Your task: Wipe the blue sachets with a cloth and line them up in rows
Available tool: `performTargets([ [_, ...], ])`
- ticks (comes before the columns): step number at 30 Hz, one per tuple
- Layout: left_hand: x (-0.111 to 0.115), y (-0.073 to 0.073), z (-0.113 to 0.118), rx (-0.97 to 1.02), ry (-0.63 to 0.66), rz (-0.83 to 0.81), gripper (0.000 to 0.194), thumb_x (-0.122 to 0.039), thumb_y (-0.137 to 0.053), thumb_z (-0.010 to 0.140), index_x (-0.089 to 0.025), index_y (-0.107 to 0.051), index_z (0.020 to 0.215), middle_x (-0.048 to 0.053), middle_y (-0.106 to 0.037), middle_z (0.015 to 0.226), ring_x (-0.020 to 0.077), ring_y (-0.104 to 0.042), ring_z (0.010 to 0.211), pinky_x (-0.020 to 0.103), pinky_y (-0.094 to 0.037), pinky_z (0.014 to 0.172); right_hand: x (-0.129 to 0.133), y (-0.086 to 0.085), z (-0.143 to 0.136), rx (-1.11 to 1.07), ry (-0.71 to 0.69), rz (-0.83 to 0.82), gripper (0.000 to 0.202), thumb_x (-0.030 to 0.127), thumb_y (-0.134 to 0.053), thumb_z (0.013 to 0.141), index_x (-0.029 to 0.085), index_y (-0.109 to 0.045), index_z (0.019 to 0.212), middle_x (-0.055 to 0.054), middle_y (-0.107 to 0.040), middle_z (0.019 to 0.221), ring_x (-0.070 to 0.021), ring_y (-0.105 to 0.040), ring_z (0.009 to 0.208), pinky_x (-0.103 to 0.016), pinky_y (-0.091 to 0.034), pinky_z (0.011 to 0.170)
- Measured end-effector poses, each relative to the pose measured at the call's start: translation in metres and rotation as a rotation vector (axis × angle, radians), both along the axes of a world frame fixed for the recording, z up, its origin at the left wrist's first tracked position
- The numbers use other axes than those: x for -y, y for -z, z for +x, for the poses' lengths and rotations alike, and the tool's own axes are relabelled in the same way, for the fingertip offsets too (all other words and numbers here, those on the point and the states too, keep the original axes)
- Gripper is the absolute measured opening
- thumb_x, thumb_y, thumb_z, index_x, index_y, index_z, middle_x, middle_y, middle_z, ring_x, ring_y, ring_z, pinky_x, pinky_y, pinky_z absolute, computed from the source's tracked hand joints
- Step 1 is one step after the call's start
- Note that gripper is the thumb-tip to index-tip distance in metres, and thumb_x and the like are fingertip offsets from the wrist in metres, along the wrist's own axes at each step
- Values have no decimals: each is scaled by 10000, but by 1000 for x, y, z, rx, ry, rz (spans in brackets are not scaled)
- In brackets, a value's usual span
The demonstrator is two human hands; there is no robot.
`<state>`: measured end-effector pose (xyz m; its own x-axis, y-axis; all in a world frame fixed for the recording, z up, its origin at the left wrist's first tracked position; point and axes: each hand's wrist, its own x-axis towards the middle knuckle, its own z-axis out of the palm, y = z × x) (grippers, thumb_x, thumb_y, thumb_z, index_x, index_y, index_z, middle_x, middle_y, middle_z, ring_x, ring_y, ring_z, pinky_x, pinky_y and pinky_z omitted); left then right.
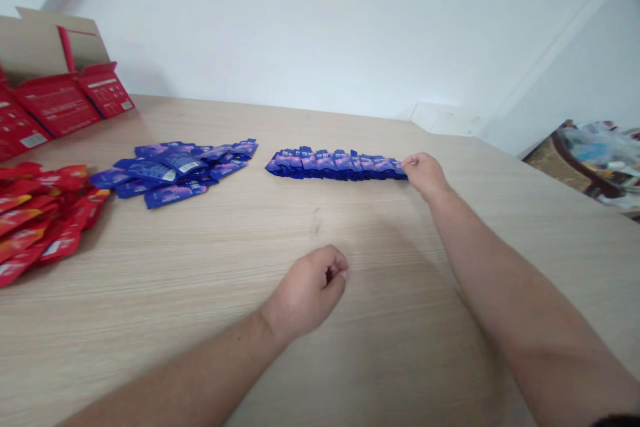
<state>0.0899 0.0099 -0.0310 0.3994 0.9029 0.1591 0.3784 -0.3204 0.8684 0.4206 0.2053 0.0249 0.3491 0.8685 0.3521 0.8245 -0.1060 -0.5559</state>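
Observation:
A row of overlapping blue-purple sachets (335, 163) lies across the middle of the table. At its right end my right hand (425, 173) pinches the last sachet, with thumb and fingers closed at its edge. My left hand (313, 287) is held nearer to me, apart from the row, its fingers curled in with thumb against fingertips. Nothing shows in its grip. Left of the row lies a loose pile of blue sachets (175, 170), some face up and some showing a barcode side.
Red sachets (40, 213) are heaped at the left edge. Behind them stand open red cardboard boxes (60, 103). A small white box (445, 119) sits against the wall at the back right. Beyond the table's right edge are plastic bags (613, 150) on another surface.

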Motion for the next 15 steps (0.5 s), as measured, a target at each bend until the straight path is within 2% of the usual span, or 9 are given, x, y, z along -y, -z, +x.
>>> performTargets([
  [4,-3,0,-1,52,-7,0,81,-235,-567,856,-213,-641,880,-21,-613,699,127,-545,622,251,-392,576,61,23,-28,-35,-173,-105,297,394,-563,872,181,-693,1033,-6,-633,689,-155,-536,566,-282,-384,552],
  [9,-15,-15,-21,-51,11,95,94,-213,-576,834,-205,-664,867,-10,-655,723,133,-593,643,246,-426,589,126,48,-52,-46,-385,-254,338,446,-600,847,201,-689,1062,-12,-655,683,-178,-583,578,-306,-403,549],
  [12,-35,-27,-56,-286,-64,224,154,-217,-553,863,-218,-681,947,7,-712,812,150,-645,712,249,-475,650,143,63,-55,96,-426,-316,358,437,-554,857,211,-673,1107,-10,-665,691,-196,-602,587,-334,-417,561],
  [13,-43,-31,-73,-430,-117,277,182,-216,-541,872,-231,-685,984,9,-729,861,157,-662,761,250,-490,692,146,67,-55,141,-428,-295,361,435,-533,866,209,-670,1111,-15,-669,700,-203,-612,603,-343,-425,575],
  [15,-62,-37,-112,-550,-241,292,226,-186,-531,867,-223,-693,1021,47,-745,956,192,-673,865,277,-498,777,147,74,-56,198,-433,-259,379,452,-503,884,205,-665,1122,-24,-673,717,-215,-627,629,-358,-440,598],
])
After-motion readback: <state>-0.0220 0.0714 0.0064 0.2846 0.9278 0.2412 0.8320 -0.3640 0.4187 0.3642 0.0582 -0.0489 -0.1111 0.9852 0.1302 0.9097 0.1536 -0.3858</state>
